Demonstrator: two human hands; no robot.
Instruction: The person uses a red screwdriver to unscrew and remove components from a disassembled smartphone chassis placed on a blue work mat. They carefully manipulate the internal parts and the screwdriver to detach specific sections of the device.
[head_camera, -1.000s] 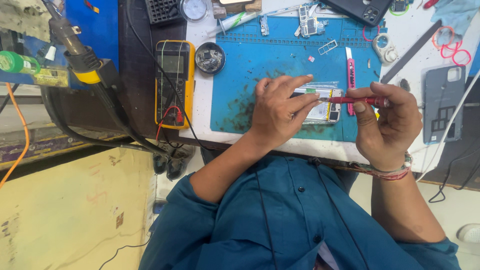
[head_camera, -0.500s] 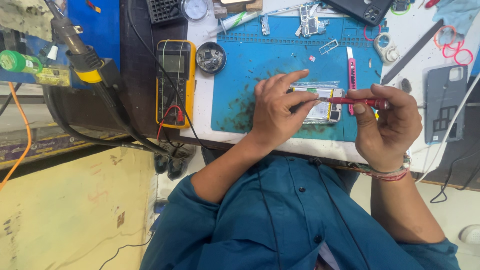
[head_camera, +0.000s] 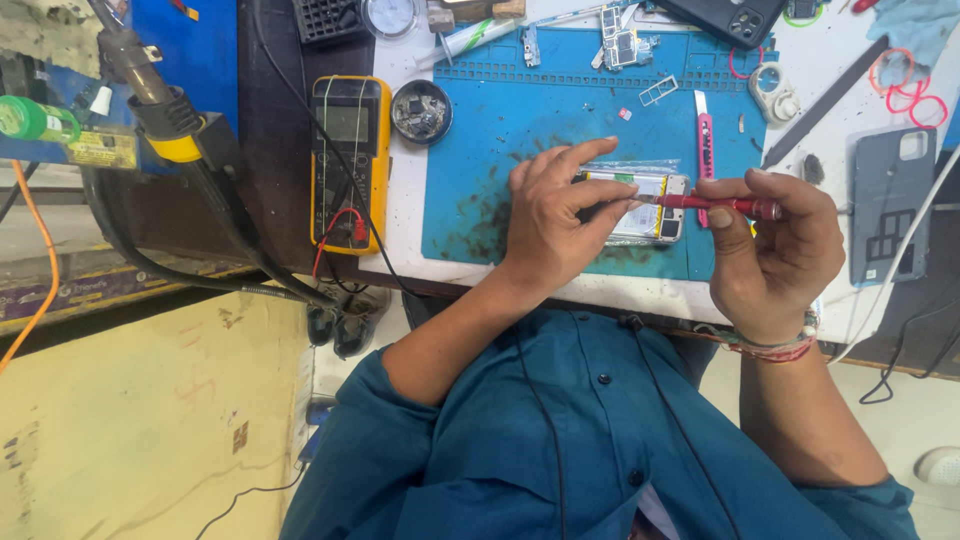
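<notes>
An opened phone (head_camera: 648, 205) with its back off lies on the blue work mat (head_camera: 480, 150). My left hand (head_camera: 555, 215) rests over its left end, fingers pressing it down. My right hand (head_camera: 775, 255) grips a red screwdriver (head_camera: 715, 204) held level, its tip touching the phone's right part. The phone's left half is hidden under my fingers.
A yellow multimeter (head_camera: 348, 160) lies left of the mat, beside a round tin of small parts (head_camera: 421, 110). A pink tool (head_camera: 705, 150), circuit boards (head_camera: 625, 35), a grey phone back cover (head_camera: 890, 205), cables and a hot-air handle (head_camera: 150, 85) surround the mat.
Both hands stay on the phone almost unmoved; the screwdriver stays at the same spot on the phone.
</notes>
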